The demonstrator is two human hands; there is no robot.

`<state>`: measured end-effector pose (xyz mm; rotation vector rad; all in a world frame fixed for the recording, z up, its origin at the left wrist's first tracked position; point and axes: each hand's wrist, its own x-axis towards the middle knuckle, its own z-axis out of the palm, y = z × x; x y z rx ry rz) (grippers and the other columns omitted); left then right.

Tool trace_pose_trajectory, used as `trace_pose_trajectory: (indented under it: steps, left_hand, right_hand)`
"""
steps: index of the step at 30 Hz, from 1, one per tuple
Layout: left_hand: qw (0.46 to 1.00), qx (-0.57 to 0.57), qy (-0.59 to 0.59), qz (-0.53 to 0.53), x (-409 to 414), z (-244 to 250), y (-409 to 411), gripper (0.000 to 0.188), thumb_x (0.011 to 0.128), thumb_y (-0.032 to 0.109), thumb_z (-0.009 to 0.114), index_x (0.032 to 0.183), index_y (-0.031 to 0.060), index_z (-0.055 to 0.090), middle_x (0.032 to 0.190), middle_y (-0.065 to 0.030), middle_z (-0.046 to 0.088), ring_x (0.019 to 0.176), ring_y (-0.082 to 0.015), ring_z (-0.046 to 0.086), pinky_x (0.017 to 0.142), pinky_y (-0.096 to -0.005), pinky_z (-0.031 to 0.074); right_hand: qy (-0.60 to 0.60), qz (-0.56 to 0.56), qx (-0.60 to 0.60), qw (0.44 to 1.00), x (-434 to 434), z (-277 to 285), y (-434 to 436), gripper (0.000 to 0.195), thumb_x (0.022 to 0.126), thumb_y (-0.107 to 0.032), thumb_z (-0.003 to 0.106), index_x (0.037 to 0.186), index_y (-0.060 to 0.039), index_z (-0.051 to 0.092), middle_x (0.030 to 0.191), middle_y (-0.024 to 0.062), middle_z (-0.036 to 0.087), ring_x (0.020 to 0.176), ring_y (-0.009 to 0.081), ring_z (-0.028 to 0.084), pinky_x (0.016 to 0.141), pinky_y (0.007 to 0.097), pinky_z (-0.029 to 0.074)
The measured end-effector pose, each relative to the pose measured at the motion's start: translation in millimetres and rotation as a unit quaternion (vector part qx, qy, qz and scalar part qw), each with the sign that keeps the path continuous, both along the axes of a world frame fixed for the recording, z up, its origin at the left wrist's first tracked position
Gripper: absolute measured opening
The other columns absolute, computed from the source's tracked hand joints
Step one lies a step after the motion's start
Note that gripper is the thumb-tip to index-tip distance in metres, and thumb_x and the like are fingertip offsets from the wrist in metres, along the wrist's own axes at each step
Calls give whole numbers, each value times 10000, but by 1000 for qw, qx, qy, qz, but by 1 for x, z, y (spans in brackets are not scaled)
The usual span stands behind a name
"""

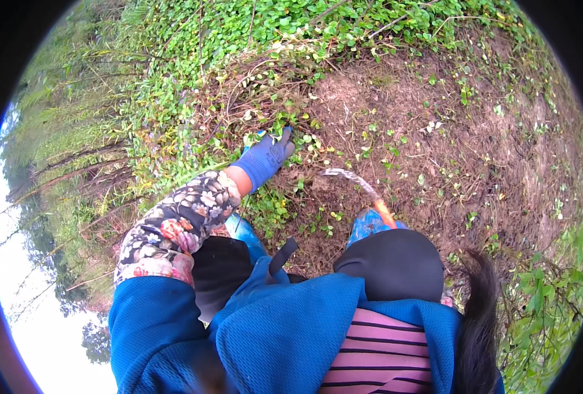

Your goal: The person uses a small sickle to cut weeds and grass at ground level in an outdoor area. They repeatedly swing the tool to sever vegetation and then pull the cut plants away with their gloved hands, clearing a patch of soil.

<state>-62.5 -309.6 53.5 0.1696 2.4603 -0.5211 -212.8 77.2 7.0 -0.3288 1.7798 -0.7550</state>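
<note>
My left hand (270, 153), in a blue work glove below a floral sleeve cover, reaches into vines and leaves at the edge of a heap of pulled stems (242, 93). Leaves hide its fingertips, so its hold on them is unclear. My right hand is out of view. To the right of my left hand, low over the soil, is a sickle's curved metal blade (353, 177). Its orange section (384, 213) runs down behind my dark-covered knee, and the rest of the tool is hidden.
Bare brown soil (434, 147) with scattered leaves and roots spreads to the right. Dense green ground cover (281, 22) grows along the top. Thin branches (84, 172) stand at the left. Blue boots (368, 225) are below the blade, and leafy plants (542, 295) grow at lower right.
</note>
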Motion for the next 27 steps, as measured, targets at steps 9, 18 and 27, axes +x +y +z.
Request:
trace_pose_trajectory:
  steps: [9,18,27]
  left_hand:
    - [987,109,106,54,-19,18,3,239,832,71,573,1057,106,501,960,-107,570,729,-263,646,587,-396,546]
    - [958,-56,108,260,39,24,-136,397,814,59,601,1199,137,543,1137,-127,626,1042,-327,616,867,-476,474]
    - [947,117,29,298,19,81,-132,780,711,307,798,1384,128,447,1364,-158,497,1279,-362,474,1025,-465,445]
  right_hand:
    - [83,160,-91,979,10,-33,-85,394,943,-397,603,1087,-30,621,875,189,660,844,357,662,741,456,497]
    - [112,71,15,991,-47,15,30,341,932,-376,653,1003,-48,592,674,93,573,635,219,602,607,393,488]
    - [-93,-185,-147,967,-91,-16,-109,239,989,-319,599,881,-129,503,594,-51,438,424,66,391,376,263,335]
